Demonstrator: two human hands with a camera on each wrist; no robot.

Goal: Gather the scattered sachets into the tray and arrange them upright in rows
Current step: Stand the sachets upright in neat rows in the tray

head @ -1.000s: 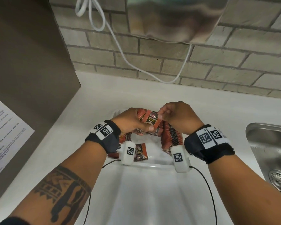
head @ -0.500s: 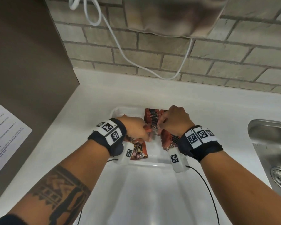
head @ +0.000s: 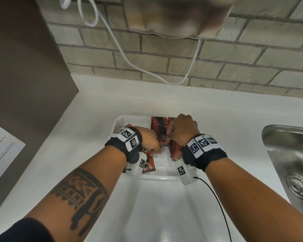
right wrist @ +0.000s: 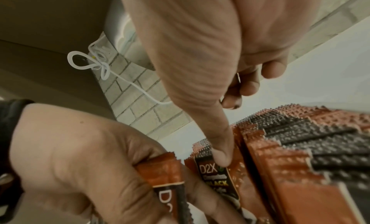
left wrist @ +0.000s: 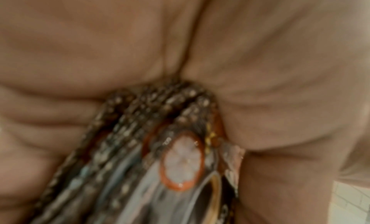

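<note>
- The tray is shallow, white plastic, sitting on the white bench.
- A row of sachets, orange-brown with black serrated tops, stands upright along the tray's right side, packed face to face.
- A small bundle of sachets is gripped in the left hand, just left of the row.
- One loose sachet lies flat near the tray's front left corner.

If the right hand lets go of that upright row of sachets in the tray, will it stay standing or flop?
The upright row probably leans: the sachets look thin, flat and standing on edge. The right hand props its end. Their glossy faces likely slide, and the tray has spare room.
</note>
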